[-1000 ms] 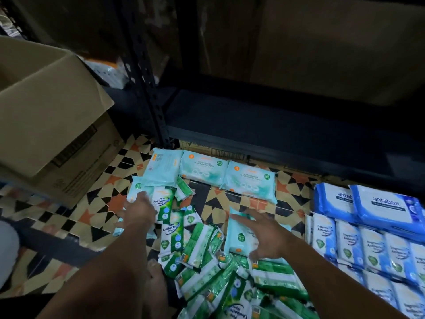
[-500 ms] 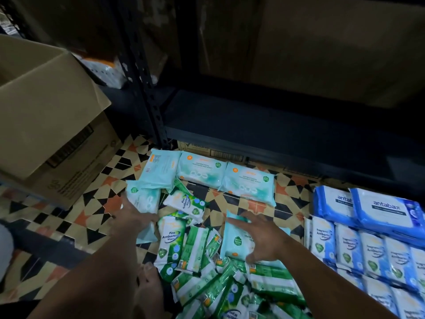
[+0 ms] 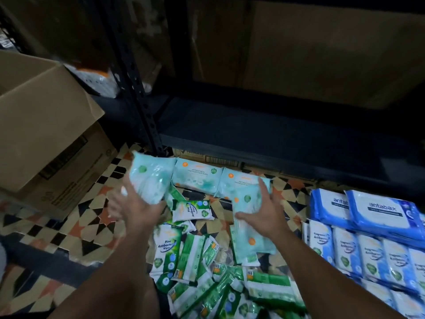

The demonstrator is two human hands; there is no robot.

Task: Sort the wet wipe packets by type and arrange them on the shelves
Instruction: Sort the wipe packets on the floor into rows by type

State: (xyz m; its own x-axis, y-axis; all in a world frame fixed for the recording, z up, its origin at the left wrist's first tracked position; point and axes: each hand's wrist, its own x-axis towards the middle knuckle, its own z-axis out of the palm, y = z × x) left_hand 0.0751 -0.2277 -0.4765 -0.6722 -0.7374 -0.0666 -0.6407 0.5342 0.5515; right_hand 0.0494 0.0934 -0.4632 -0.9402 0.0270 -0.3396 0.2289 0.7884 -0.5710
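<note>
Left hand [image 3: 135,209] grips pale teal packet [image 3: 150,178], lifted above patterned tile floor [image 3: 76,217], blurred. Right hand [image 3: 264,212] spread, thumb out, palm against second teal packet [image 3: 243,203], whether gripped cannot tell. Two more teal packets [image 3: 197,177] flat in row at far side, just before dark shelf [image 3: 276,134]. Green pine packets [image 3: 190,256] heaped near, between forearms. Blue packets [image 3: 379,212] stacked at right over row of white-blue packets [image 3: 368,254]. Cardboard box [image 3: 46,125] at left, flap open.
</note>
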